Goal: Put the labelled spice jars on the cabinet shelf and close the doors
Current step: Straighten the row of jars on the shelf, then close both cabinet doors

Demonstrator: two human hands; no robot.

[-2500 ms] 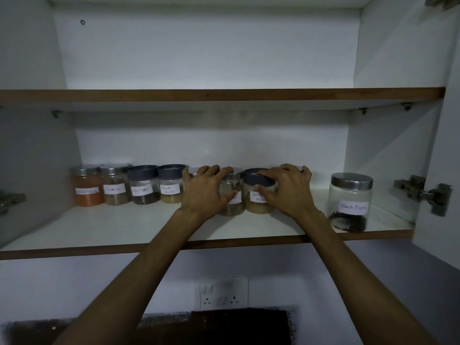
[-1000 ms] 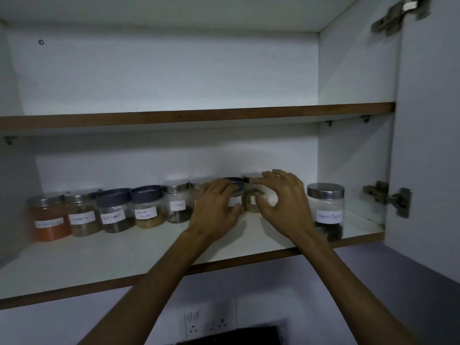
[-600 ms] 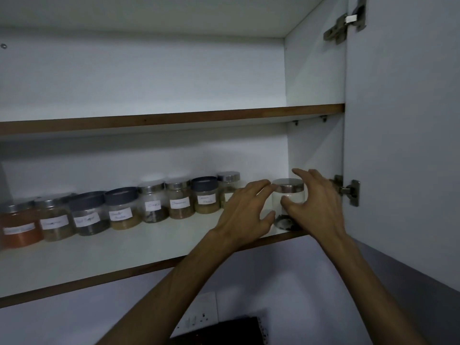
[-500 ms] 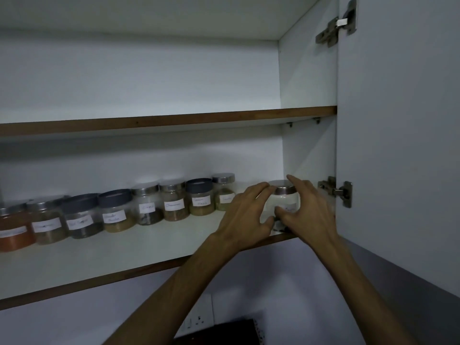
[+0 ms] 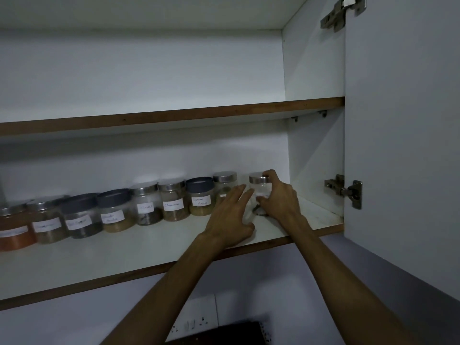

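1. Row of spice jars on lower shelf. A shove from the end jar could domino it.
2. End jar, mostly clear, sits beside the row. Right hand curls round it; a slip tips it.
3. Left hand, fingers straight and spread, could clip a neighbour.
4. Door open: not yet closed.
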